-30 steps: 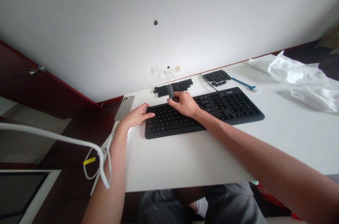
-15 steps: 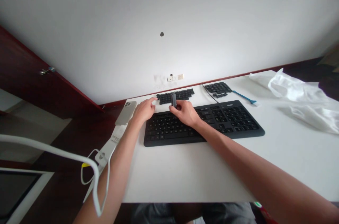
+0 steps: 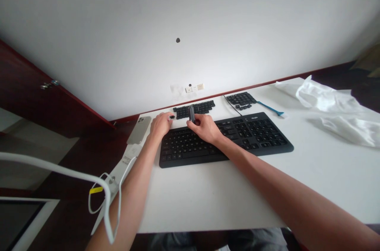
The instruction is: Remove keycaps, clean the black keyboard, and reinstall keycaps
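Dark grey tool [image 3: 191, 114] stands upright in right hand [image 3: 205, 129].

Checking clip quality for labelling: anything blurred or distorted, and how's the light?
Head view: the wide lens bows the desk edge; the foreground white cable looks soft; the left hand is slightly blurred; light is even, with soft shadows under the plastic sheet.

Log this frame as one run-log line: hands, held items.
Left hand: black keycap at fingertips | Right hand: dark grey upright tool | Below: black plastic keyboard | Beyond: loose black keycaps
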`<state>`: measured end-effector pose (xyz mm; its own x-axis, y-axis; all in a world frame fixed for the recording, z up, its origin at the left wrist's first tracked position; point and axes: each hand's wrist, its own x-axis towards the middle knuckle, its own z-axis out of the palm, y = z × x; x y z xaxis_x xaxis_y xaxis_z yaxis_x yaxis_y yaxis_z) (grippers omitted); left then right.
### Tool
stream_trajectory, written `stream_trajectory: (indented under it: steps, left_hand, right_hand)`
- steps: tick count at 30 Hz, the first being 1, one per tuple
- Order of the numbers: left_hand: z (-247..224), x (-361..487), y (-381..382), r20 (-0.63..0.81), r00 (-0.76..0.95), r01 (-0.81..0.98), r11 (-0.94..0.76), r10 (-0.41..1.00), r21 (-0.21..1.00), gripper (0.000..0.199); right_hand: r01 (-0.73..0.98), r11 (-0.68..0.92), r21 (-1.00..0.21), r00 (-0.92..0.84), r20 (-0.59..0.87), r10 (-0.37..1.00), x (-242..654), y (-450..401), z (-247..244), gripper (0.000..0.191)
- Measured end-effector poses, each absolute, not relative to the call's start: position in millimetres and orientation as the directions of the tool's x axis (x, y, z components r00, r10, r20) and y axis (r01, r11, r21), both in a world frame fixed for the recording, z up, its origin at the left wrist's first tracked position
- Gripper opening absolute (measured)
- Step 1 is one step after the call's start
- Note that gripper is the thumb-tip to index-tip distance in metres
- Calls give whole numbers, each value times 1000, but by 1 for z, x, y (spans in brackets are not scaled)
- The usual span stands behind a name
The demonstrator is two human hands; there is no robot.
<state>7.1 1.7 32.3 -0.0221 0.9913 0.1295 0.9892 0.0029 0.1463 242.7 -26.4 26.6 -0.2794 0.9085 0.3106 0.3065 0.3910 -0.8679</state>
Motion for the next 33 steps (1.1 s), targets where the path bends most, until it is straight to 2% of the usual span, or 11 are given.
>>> stream_trajectory:
  steps: [4, 11, 13, 16, 18, 22, 28, 33]
  left_hand:
    - [35, 5, -9, 175, -28, 985, -3, 984, 175, 20]
    - [38, -2, -25, 244, -29, 970, -32, 969, 240, 7]
    - [39, -5, -37, 251, -31, 951, -48, 967, 304, 6]
    - [43, -12, -59, 242, -29, 857, -100, 970, 505, 8]
    - [46, -17, -73, 248, 0, 806, -146, 969, 573, 10]
    - [44, -24, -97, 282, -46, 789, -138, 958, 598, 13]
    - [28, -24, -113, 260, -64, 686, -147, 963, 713, 14]
    - [29, -24, -116, 227, -22, 732, -139, 974, 667, 14]
  right_hand:
    - [314, 392, -865, -279, 311, 909, 242, -26, 26, 38]
    - [315, 387, -867, -270, 309, 912, 242, -26, 26, 39]
    - [312, 385, -869, -274, 305, 912, 242, -26, 26, 39]
    - [315, 386, -867, -279, 305, 911, 242, -26, 26, 39]
    - [321, 386, -865, -278, 304, 911, 242, -26, 27, 39]
    - [332, 384, -862, -274, 301, 913, 243, -27, 27, 38]
    - [336, 384, -860, -272, 301, 914, 242, -27, 28, 38]
    - [323, 376, -868, -275, 295, 915, 242, -28, 29, 38]
